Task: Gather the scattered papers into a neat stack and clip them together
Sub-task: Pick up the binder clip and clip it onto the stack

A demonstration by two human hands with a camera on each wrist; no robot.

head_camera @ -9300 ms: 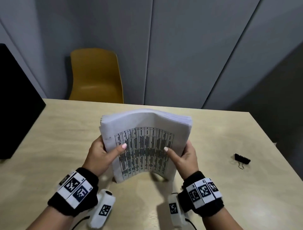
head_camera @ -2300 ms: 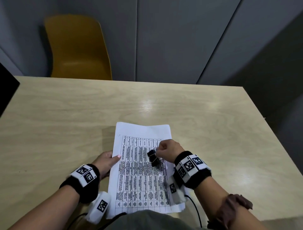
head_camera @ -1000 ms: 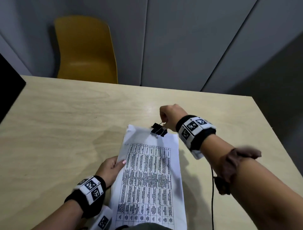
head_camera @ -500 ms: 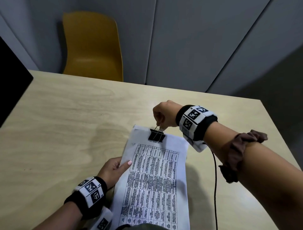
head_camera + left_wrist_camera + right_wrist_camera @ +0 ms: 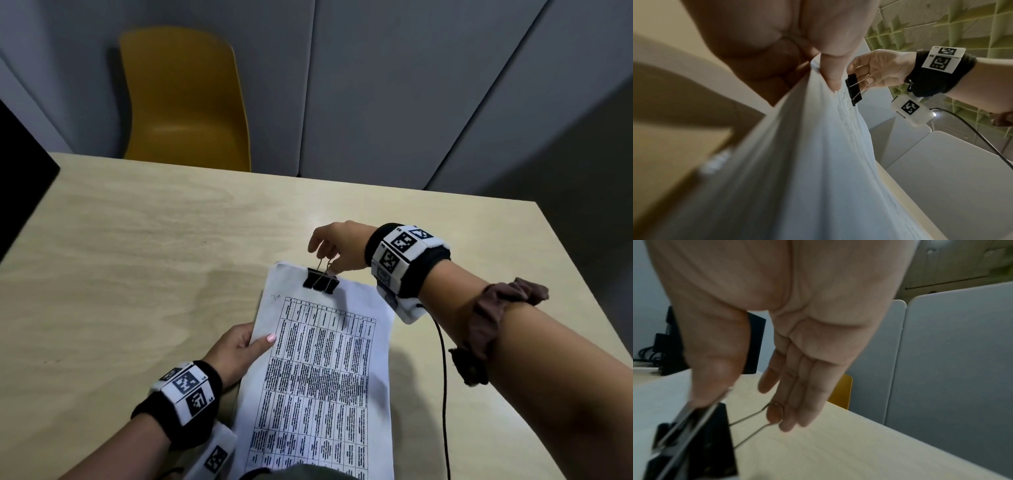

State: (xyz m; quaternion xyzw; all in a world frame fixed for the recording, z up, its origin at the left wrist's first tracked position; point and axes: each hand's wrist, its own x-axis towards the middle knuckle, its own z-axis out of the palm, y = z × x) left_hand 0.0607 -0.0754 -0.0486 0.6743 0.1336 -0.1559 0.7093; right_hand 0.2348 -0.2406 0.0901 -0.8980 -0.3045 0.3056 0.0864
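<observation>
A stack of white papers (image 5: 322, 370) with a printed table on the top sheet lies slanted over the wooden table (image 5: 137, 274). A black binder clip (image 5: 320, 282) sits on the middle of the stack's far edge. My right hand (image 5: 323, 262) pinches the clip's wire handles between thumb and fingers. In the right wrist view the thumb presses one handle of the clip (image 5: 711, 443) and a fingertip touches the other. My left hand (image 5: 253, 342) grips the stack's left edge, thumb on top, fingers hidden beneath. The left wrist view shows the stack (image 5: 797, 162) from close and the clip (image 5: 854, 91) on its edge.
A yellow chair (image 5: 185, 99) stands behind the table's far edge, in front of grey partition panels (image 5: 411, 85). A black monitor (image 5: 20, 178) rises at the far left. A black cable (image 5: 443, 394) hangs from my right wrist over the table's right side.
My right hand carried the clip from above the middle of the top sheet to the far edge, where it now sits on the stack. The left hand kept its grip on the left edge.
</observation>
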